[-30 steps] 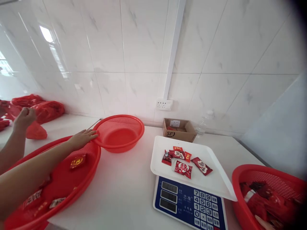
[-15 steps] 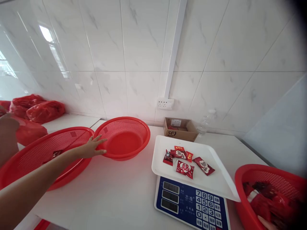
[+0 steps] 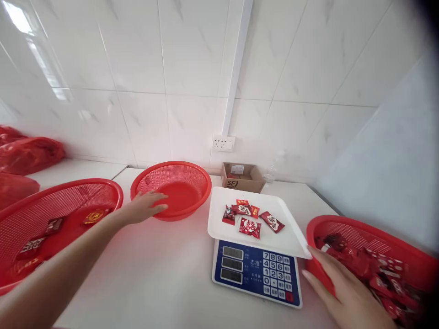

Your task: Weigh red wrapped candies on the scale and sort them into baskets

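Note:
My left hand is open over the near-left rim of the middle red mesh basket, fingers stretched over its inside. Whether the palm touches the rim I cannot tell. My right hand, thumb and fingers apart, is by the near corner of the white scale tray and the rim of the right red basket. Several small red packets, one a red packet with a white round print, lie on the tray. Below it shows the scale's blue keypad panel. Many red packets fill the right basket.
A large red basket at left holds several packets. Behind it lie red plastic bags. An open cardboard box and a clear bottle stand at the tiled wall, below a socket.
The view has shifted right. My right hand has come into full view, beside the tray corner. A gap now shows between the left and middle baskets. My left hand stays at the middle basket.

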### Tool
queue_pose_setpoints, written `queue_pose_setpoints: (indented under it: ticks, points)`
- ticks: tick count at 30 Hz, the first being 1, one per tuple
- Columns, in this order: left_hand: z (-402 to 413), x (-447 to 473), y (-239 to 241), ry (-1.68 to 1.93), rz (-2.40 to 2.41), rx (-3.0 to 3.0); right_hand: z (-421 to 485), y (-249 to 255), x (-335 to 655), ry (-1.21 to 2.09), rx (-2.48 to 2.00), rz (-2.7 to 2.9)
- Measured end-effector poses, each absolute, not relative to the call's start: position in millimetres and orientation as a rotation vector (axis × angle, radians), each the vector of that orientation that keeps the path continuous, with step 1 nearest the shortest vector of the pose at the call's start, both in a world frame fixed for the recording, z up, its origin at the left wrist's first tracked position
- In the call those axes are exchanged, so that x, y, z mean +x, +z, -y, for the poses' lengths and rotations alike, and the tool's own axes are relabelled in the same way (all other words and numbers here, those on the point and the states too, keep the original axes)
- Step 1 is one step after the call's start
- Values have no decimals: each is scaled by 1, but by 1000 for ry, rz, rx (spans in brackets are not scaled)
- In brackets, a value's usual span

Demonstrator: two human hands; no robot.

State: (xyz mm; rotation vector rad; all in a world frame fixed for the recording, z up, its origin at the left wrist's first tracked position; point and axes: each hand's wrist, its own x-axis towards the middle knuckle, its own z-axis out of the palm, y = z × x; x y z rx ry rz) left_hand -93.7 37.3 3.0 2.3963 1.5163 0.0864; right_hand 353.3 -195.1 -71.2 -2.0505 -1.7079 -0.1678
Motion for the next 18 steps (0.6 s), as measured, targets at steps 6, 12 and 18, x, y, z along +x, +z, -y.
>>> queue_pose_setpoints:
  ticks: [6, 12, 18]
  points:
    - [5, -19, -28, 444, -1392, 2493, 112, -31, 275, 165, -1992, 2030]
    - [24, -16, -60, 799, -1366, 2609, 76, -27, 277, 288, -2093, 2091]
    - [28, -37, -66, 884, -1247, 2605, 44, 33, 258, 587, -1754, 1815]
